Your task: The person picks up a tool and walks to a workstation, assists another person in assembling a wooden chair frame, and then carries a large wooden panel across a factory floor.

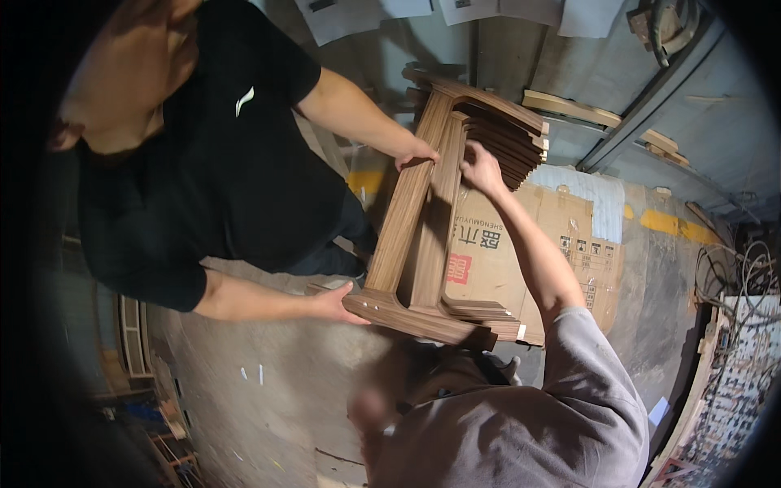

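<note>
My right hand (482, 168) is closed at the right edge of a brown wood-grain frame part (439, 220), near its far end; the fingertips are partly hidden. A blurred, skin-coloured shape, seemingly my left hand (370, 407), is low beside my grey shirt, its fingers not distinguishable. A co-worker in a black T-shirt grips another long wooden frame part (400, 232) with both hands, one near its far end (418, 154) and one at its near corner (338, 305). The two parts lie side by side, with bent ends. Under and beyond them is a stack of similar parts (508, 150).
A flattened cardboard sheet (561, 244) lies under the stack on the concrete floor (277, 358). Wood strips (569, 107) rest along the metal wall at the back. Tangled cables (752, 264) hang over a speckled board (728, 382) at the right. Wooden frames (130, 333) stand at the left.
</note>
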Available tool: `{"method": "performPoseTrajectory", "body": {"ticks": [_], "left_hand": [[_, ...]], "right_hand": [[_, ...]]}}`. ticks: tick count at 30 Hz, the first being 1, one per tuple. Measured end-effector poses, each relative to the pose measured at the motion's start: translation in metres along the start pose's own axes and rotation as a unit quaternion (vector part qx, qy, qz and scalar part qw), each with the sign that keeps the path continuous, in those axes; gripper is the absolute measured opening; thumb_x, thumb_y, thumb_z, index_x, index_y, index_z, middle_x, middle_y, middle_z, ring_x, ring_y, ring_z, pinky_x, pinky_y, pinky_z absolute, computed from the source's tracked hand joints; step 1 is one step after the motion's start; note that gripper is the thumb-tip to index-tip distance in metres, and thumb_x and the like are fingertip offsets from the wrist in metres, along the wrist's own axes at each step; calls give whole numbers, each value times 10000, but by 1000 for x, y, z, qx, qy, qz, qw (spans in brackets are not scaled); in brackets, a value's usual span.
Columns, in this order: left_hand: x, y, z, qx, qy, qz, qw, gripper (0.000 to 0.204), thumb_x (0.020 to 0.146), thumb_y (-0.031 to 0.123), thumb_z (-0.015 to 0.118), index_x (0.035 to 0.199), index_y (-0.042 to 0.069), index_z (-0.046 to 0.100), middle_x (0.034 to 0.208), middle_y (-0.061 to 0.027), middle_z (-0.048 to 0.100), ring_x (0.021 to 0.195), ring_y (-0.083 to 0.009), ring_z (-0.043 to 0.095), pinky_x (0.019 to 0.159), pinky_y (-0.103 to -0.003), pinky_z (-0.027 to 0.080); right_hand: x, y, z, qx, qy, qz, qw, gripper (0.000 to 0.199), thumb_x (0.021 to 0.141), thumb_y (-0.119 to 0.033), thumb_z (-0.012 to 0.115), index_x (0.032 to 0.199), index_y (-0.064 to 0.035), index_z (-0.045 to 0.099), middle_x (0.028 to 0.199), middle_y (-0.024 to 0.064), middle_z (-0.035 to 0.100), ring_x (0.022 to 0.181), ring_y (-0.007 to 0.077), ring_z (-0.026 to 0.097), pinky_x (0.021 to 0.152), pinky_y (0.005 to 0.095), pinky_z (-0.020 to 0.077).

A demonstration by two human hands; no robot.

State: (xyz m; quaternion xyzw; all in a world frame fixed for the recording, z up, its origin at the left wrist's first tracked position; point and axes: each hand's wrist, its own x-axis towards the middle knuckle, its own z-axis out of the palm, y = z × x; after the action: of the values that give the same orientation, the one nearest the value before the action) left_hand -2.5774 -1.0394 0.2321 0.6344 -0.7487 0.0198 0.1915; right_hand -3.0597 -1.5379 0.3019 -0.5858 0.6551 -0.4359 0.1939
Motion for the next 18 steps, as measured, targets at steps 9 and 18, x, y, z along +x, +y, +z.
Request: {"method": "performPoseTrajectory", "body": {"ticks": [9,18], "left_hand": [[-12,-24,18,34,-79,10,996,93,880,189,633,905,99,625,846,-38,602,793,-216,613,703,-360,525],[0,-3,36,-341,-46,-202,917,132,828,82,692,953,60,655,858,-77,669,792,-238,656,677,-338,549]], "right_hand": [[-222,127,-51,-159,-156,247,943,321,770,-249,624,1014,-76,740,898,222,709,889,363,689,845,428,547],[-272,108,-55,26,-180,367,912,246,837,-168,658,1027,-17,700,701,86,672,499,147,594,482,298,507]]}}
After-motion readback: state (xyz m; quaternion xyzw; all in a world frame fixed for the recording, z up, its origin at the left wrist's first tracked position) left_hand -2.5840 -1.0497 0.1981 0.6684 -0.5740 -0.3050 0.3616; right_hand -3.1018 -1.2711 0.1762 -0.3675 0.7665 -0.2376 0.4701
